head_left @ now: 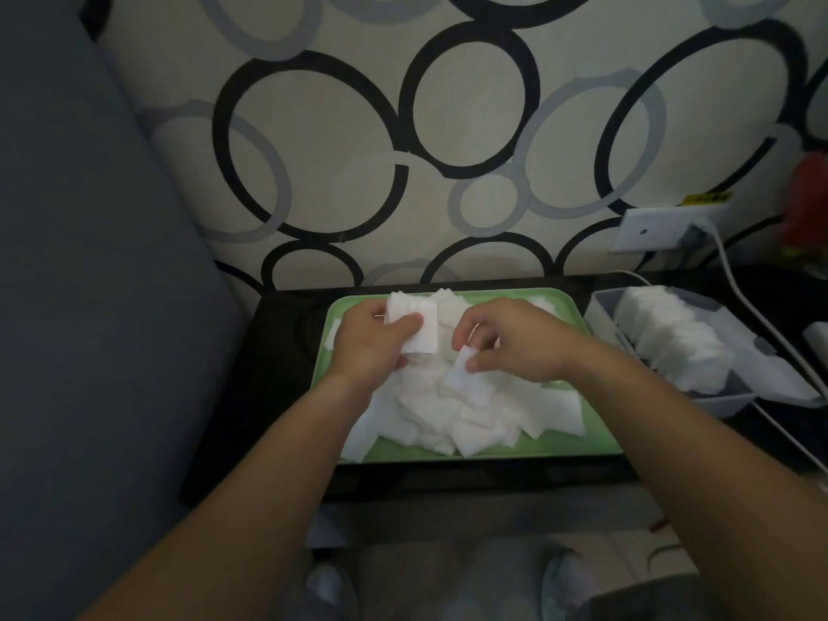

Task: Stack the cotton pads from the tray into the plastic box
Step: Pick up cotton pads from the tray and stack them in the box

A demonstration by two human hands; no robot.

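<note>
1. Loose cotton pads point(448, 419) heaped on green tray point(493, 450), on a dark table point(278, 396).
2. R hand point(519, 342) pinches one pad point(463, 374) over the heap.
3. L hand point(367, 347) grips small stack point(412, 324), near R hand.
4. Plastic box point(600, 311) just right of tray, w/ row of pads point(672, 338) inside.

— What's carrying it all?
— A dark low table point(278, 396), with a green tray point(560, 307) at its middle.
— Anything beside the tray?
— A pale plastic box point(600, 313) at its three o'clock, just beside it. A white cable point(761, 324) runs past the box's far side, from one o'clock toward four.
</note>
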